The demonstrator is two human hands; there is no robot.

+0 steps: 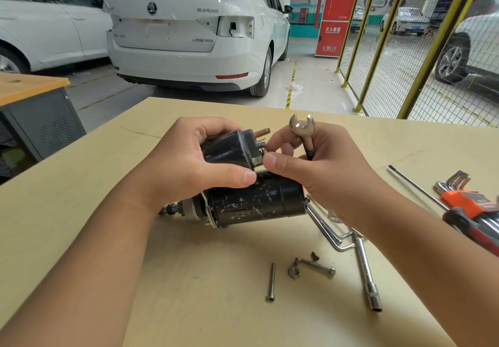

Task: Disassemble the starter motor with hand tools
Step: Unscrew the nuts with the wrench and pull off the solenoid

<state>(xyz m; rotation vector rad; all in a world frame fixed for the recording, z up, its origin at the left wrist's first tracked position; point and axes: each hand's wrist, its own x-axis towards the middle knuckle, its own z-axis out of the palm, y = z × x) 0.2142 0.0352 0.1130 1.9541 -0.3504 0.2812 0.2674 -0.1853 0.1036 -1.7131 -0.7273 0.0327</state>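
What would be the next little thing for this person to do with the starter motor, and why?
Probably finish twisting off the small nut by fingertip: the right hand pinches at the solenoid terminal beside the copper stud while the wrench sits parked in its palm, and the left hand steadies the solenoid.

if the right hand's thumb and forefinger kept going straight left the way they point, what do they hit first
Most likely the solenoid's end cap, at the small terminal below the copper stud. The right hand has its fingertips at or almost on it; actual contact is unclear. The left hand grips that solenoid.
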